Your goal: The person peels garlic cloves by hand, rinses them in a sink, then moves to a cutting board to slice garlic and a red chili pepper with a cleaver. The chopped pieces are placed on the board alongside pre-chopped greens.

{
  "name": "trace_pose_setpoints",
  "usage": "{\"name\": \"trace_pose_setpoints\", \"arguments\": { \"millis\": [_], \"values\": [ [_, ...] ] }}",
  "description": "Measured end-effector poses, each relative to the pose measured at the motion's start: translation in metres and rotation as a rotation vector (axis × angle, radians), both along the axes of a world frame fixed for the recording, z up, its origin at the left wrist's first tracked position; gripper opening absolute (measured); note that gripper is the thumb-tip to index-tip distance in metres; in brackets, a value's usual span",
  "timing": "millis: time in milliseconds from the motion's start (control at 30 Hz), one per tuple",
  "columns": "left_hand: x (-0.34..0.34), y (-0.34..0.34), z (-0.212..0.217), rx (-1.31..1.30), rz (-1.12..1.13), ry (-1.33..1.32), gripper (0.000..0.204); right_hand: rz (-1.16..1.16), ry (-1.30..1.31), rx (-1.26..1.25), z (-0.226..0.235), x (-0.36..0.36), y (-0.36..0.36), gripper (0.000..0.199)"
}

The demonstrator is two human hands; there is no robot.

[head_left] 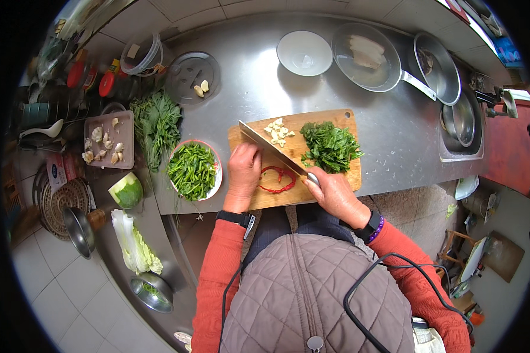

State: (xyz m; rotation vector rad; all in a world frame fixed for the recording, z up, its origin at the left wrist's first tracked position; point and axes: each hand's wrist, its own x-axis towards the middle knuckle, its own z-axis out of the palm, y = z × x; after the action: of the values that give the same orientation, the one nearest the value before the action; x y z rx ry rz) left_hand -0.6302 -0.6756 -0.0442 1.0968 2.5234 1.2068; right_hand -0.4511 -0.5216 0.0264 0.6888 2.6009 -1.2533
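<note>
My right hand [335,197] grips the handle of a kitchen knife [274,148], whose broad blade slants up and left across a wooden cutting board [241,139]. Close against the near side of the blade, my left hand [243,172] rests on the board with its fingers curled in. Whatever those fingers hold, if anything, is hidden. Beyond the blade lie chopped garlic pieces [278,132]. A heap of cut leafy greens [331,147] covers the board's right part. Between my hands are thin red chili strips [278,180] in a loose ring.
Left of the board stands a bowl of cut green stems [192,170], beside leafy herbs [156,126] and a tray of garlic [109,147]. Two cloves sit on a round lid [192,77]. Farther back are a white bowl [304,53] and a pan [368,57] holding pale meat. A sink [462,154] is at right.
</note>
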Motion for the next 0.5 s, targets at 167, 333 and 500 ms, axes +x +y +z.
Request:
{"name": "trace_pose_setpoints", "arguments": {
  "millis": [167, 333, 500],
  "values": [
    [0.005, 0.008, -0.004, 0.017, 0.022, -0.004, 0.007, -0.035, 0.007, 0.000, 0.005, 0.011, -0.003, 0.032],
    [0.005, -0.003, 0.018, 0.046, 0.150, -0.140, 0.011, -0.023, 0.141, 0.064, 0.014, 0.021, 0.000, 0.037],
    [-0.018, -0.012, 0.069, 0.202, 0.301, -0.262, 0.009, 0.056, 0.156, 0.247, 0.028, 0.029, 0.009, 0.042]
  ]
}}
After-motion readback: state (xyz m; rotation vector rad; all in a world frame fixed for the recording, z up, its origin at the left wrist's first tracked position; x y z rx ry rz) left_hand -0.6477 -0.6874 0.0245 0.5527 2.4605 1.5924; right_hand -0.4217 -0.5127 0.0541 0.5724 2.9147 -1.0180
